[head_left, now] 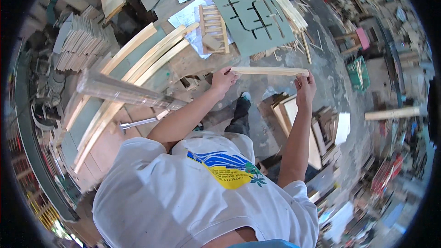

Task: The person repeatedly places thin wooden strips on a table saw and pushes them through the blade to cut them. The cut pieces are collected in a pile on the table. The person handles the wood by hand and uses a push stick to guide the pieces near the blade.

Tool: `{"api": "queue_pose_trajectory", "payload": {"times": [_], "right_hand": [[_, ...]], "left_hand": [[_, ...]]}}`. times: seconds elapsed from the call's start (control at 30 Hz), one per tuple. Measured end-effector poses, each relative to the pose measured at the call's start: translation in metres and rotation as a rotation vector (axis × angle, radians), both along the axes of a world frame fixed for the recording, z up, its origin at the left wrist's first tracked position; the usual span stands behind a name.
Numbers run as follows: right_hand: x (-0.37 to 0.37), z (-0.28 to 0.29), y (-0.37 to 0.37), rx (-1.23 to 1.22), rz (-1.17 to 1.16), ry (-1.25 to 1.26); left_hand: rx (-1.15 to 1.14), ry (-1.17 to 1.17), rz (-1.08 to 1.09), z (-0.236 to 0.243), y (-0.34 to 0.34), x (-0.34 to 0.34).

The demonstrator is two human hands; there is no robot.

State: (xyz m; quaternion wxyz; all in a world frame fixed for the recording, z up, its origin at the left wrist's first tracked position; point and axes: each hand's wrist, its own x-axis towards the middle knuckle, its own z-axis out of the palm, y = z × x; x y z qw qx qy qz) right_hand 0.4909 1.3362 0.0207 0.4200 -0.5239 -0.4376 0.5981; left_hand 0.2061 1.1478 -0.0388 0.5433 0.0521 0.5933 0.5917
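A short pale wooden strip is held level in front of me, one end in each hand. My left hand is closed around its left end. The right end sits between the fingers and thumb of my right hand. Just beyond the strip lies a grey-green board with dark slots. A small ladder-like wooden frame rests beside that board, on top of some paper drawings.
Long wooden strips lie on the bench to my left, with a hammer and a plastic-wrapped bundle nearby. Stacked boards stand at far left. Wooden panels lean below my right arm. A green crate stands at right.
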Motion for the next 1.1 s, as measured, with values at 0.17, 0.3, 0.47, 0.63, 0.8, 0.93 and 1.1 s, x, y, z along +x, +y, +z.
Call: {"api": "queue_pose_trajectory", "payload": {"times": [0.17, 0.3, 0.47, 0.63, 0.8, 0.93, 1.1], "right_hand": [[-0.04, -0.032, 0.138, -0.005, 0.295, -0.196], [-0.058, -0.044, 0.188, 0.041, 0.473, -0.339], [-0.059, -0.072, 0.217, 0.075, 0.506, -0.268], [-0.062, -0.077, 0.234, -0.118, 0.558, -0.164], [-0.057, -0.065, 0.231, 0.142, 0.614, -0.517], [-0.052, -0.025, 0.186, -0.141, 0.477, 0.023], [-0.085, 0.028, 0.082, -0.138, 0.664, 0.289]], "left_hand": [[-0.139, 0.005, 0.19, -0.035, 0.072, 0.016], [-0.175, -0.085, 0.294, -0.041, 0.091, 0.026], [-0.233, -0.098, 0.323, -0.04, 0.102, 0.027], [-0.186, -0.122, 0.324, -0.038, 0.106, 0.025], [-0.109, -0.049, 0.275, -0.057, 0.08, 0.03], [-0.003, -0.102, 0.409, -0.005, 0.053, 0.046], [0.17, -0.121, 0.597, 0.036, -0.074, 0.052]]}}
